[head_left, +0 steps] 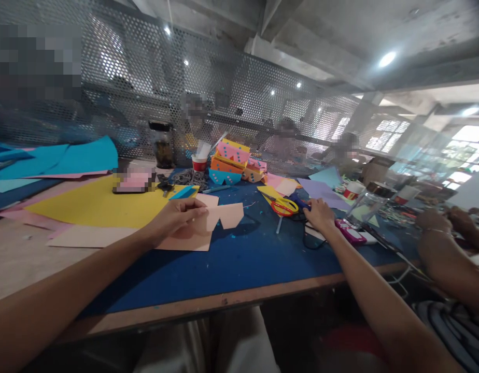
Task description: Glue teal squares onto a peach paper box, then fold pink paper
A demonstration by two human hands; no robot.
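Observation:
My left hand [181,213] pinches the left end of a peach paper cut-out [230,215] with a notch in its lower edge, like a paper mask. It is held above the blue table mat. A thin pale strand trails off the cut-out's right end. Under that hand lie peach paper sheets [188,241]. My right hand [320,215] closes its fingers on a dark blue glue gun [297,201], which rests on the mat with a black cord by it; the hand partly hides it. Yellow-and-red-handled scissors [284,207] lie just left of the glue gun.
Decorated paper masks [227,160] are stacked at the back beside a red-and-white cup [199,161]. A yellow sheet [107,202], phone [134,181] and jar [161,145] stand left. A clear jar [374,202] and magenta device [350,231] are right, near a co-worker's arms [445,248].

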